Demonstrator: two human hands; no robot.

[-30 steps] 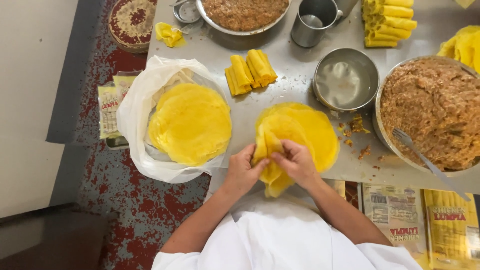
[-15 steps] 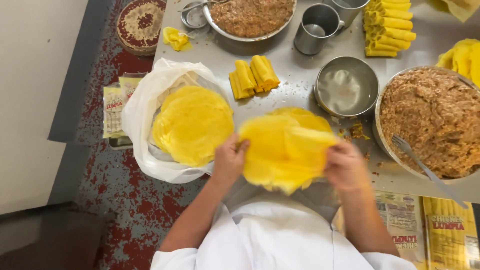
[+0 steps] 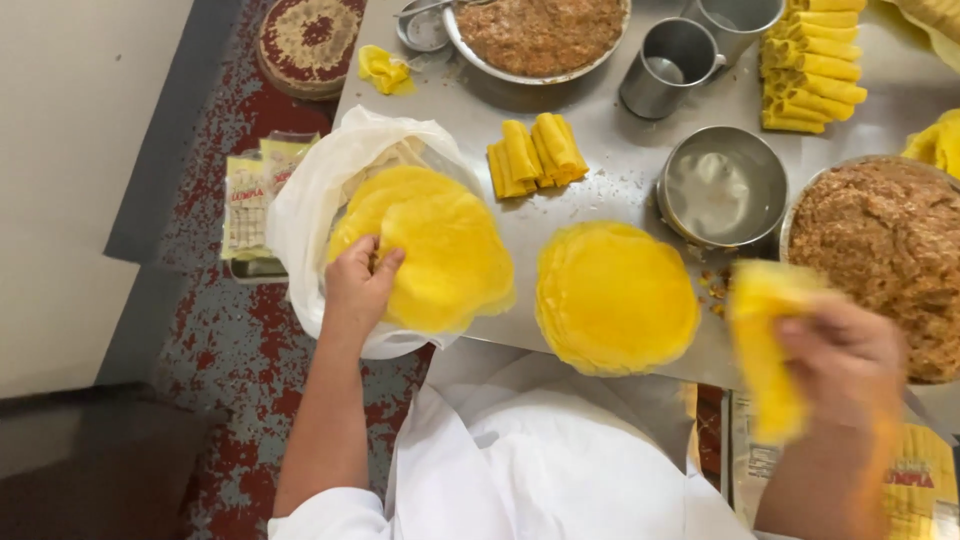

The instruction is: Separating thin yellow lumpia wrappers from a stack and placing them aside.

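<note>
View from above: my left hand (image 3: 360,285) rests on the stack of yellow wrappers (image 3: 435,250) in the white plastic bag (image 3: 300,215), fingers (image 3: 385,265) curled at its near edge, thumb pinching the top sheet. My right hand (image 3: 840,355), blurred, grips one folded wrapper (image 3: 765,345), fingers closed around it. Between the hands a second wrapper pile (image 3: 615,295) lies flat on the counter (image 3: 610,150). Step in hand, as I judge it: separating single sheets. Next move calls for peeling gently so the thin sheet does not tear
</note>
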